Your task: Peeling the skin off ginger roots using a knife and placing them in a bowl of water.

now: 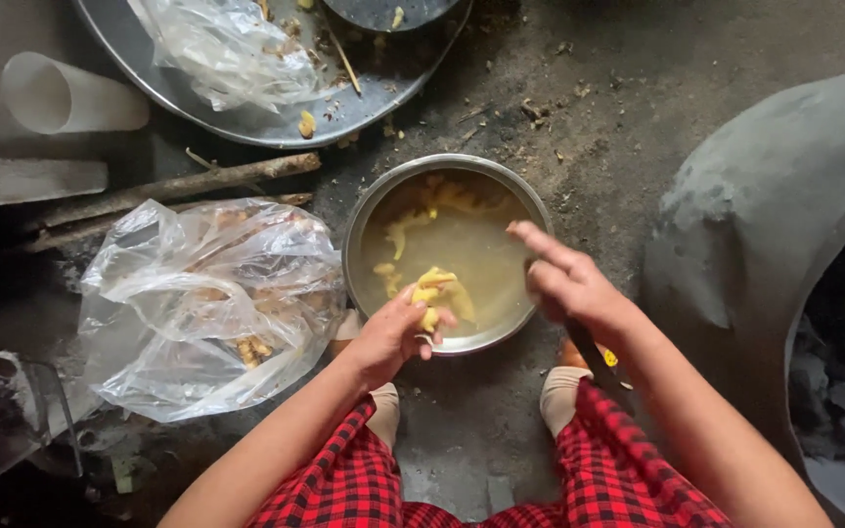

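Ginger piece [429,293] in left hand [390,337] grip, dark tool [594,357] in right hand [571,284], one steel bowl [369,210], two plastic bags.

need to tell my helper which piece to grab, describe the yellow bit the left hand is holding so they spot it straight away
Start at the round metal bowl of cloudy water on the dirt floor, in front of the person's knees. At its near rim, the left hand pinches a knobbly yellow peeled piece. Unlike the paler pieces soaking in the water, it is held above the surface.
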